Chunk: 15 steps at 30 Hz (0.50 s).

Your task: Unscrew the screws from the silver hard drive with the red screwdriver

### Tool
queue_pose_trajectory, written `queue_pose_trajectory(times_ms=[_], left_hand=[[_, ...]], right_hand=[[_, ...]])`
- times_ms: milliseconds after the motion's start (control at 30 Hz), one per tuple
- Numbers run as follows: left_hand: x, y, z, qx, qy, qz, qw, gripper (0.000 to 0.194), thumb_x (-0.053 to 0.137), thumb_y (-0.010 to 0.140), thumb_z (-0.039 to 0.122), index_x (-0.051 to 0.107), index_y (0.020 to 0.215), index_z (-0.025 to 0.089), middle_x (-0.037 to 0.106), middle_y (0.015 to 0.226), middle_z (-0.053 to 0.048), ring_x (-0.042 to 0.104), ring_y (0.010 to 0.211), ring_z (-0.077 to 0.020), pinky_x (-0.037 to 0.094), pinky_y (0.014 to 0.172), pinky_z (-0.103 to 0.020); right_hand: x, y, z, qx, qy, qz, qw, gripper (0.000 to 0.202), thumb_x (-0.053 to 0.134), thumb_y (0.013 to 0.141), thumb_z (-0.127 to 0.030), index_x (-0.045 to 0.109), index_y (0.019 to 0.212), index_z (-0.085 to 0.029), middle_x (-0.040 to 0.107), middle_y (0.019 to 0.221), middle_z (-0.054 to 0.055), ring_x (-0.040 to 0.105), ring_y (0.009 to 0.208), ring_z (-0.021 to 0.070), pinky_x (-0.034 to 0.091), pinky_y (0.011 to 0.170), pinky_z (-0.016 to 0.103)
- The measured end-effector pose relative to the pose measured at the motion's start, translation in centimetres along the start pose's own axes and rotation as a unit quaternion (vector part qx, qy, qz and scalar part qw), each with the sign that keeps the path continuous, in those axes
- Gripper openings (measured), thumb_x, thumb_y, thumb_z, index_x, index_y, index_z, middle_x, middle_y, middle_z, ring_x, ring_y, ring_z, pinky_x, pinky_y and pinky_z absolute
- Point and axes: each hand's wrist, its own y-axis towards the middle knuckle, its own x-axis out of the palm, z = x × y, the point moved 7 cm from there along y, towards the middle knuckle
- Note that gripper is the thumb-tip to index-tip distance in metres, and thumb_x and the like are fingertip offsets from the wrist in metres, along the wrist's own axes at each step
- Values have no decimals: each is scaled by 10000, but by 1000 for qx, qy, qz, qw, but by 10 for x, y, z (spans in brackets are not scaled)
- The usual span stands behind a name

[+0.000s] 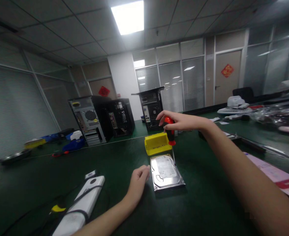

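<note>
A silver hard drive (166, 173) lies flat on the dark green table, its white label facing up. My right hand (177, 122) is closed around the red and black handle of a screwdriver (171, 137), held upright over the drive. Its thin shaft points down to the drive's right edge, where the tip seems to meet a screw too small to make out. With fingers curled, my left hand (138, 178) rests on the table and holds the drive's left edge. Just behind the drive stands a yellow plastic bin (157, 149) with small parts at its bottom.
Computer cases (93, 119) stand at the back left, with another open case (150, 109) behind the bin. A white power strip (92, 193) wrapped in black cable lies at the left. Plastic-wrapped items (272, 118) and a pink sheet (277, 175) lie at the right.
</note>
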Motion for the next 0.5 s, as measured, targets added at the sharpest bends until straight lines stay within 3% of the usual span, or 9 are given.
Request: queue_pose_trajectory(times_ms=[233,400,500], left_hand=[[-1,0,0,0,-2,1,1000,397,408,821,444,357,507,205,352,526,39,339,527,-122,289,544,-251],[-1,-1,0,-2,-1,2,1000,411,412,826,462,364,511,203,363,525,37,356,532,-122,303,556,-246],[-1,-1,0,0,-2,5,1000,422,417,820,480,364,507,203,369,522,36,359,530,-122,308,556,-243]], right_hand=[[5,6,0,-22,22,4,1000,314,475,815,-235,432,1124,-200,536,997,52,554,919,176,451,808,298],[7,9,-7,-39,-4,29,999,299,557,785,-349,487,1023,-182,542,969,52,571,855,178,465,735,289],[10,11,-8,-42,15,38,998,289,530,801,-322,460,1043,-182,542,936,45,587,809,164,473,697,274]])
